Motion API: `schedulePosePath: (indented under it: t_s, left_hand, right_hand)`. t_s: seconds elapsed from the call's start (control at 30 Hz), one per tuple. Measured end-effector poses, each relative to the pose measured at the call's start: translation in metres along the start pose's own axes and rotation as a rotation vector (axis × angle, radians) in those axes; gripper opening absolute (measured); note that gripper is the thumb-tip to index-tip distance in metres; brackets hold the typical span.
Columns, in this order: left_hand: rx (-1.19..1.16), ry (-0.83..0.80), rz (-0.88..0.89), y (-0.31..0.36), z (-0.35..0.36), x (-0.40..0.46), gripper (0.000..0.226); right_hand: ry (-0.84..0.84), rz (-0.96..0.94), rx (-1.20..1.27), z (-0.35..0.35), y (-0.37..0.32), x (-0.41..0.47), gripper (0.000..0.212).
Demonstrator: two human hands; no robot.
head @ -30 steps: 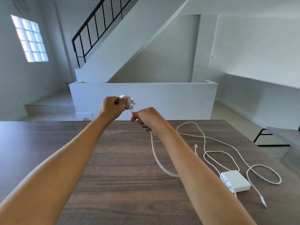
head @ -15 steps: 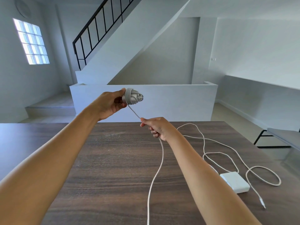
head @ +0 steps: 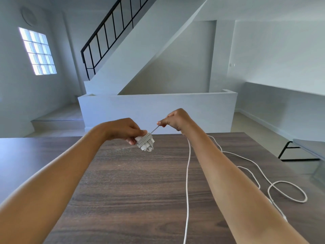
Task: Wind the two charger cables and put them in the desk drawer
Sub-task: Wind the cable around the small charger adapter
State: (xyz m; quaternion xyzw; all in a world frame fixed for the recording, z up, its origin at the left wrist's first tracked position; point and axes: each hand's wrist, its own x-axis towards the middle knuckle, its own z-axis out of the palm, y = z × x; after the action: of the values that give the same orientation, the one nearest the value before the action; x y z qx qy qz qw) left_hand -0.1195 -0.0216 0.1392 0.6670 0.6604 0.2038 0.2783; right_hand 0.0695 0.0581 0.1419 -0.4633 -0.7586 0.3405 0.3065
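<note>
**Winding a white cable above the desk**

We see both bare arms reaching out over a dark wood-grain desk (head: pixel 133 191). The left hand (head: pixel 123 129) is closed around a small white bundle of wound cable (head: pixel 146 142), its fingers wrapped about the near end while several turns of cord show across the bundle's middle. The bundle is held in the air just above the far part of the desk, not resting on it.

The right hand (head: pixel 175 119) sits a little higher and to the right, its fingertips pinched shut on the same cable. A short taut stretch runs from that pinch down to the bundle. The loose remainder of the cable (head: pixel 187 182) hangs below the right hand and trails toward the near edge of the desk.

To the right, partly hidden behind the right forearm, a second white cable (head: pixel 288 192) lies in loose loops on the desk.
</note>
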Motion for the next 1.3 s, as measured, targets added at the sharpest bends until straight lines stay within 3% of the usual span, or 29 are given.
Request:
schedulePosePath:
  t_s: [0.17, 0.33, 0.43, 0.57, 0.73, 0.93, 1.1, 1.3]
  left_hand:
    - [0.342, 0.197, 0.000, -0.005, 0.006, 0.011, 0.040]
    - [0.528, 0.539, -0.010, -0.010, 0.013, 0.019, 0.046]
    - [0.366, 0.738, -0.003, -0.012, 0.014, 0.020, 0.046]
    - [0.113, 0.859, -0.106, -0.015, 0.008, 0.028, 0.050]
    - [-0.742, 0.758, -0.032, -0.002, 0.002, 0.034, 0.033]
    - [-1.151, 0.539, 0.045, 0.007, -0.010, 0.021, 0.021]
    - [-1.051, 0.373, 0.118, 0.005, -0.018, 0.013, 0.022]
    - [-0.647, 0.114, 0.106, -0.006, -0.028, -0.003, 0.041]
  right_hand:
    - [0.036, -0.047, -0.031, 0.006, -0.007, -0.006, 0.020]
    - [0.044, -0.041, 0.035, 0.015, -0.011, -0.015, 0.019]
    - [0.009, 0.005, 0.141, 0.023, -0.012, -0.018, 0.019]
    - [-0.121, 0.113, 0.267, 0.039, -0.012, -0.021, 0.019]
    - [-0.283, 0.187, 0.409, 0.055, -0.004, -0.020, 0.022]
    - [-0.337, 0.194, 0.438, 0.055, 0.022, -0.013, 0.024]
    - [-0.287, 0.270, 0.396, 0.048, 0.036, -0.006, 0.028]
    - [-0.013, 0.243, 0.302, 0.030, 0.038, 0.005, 0.029]
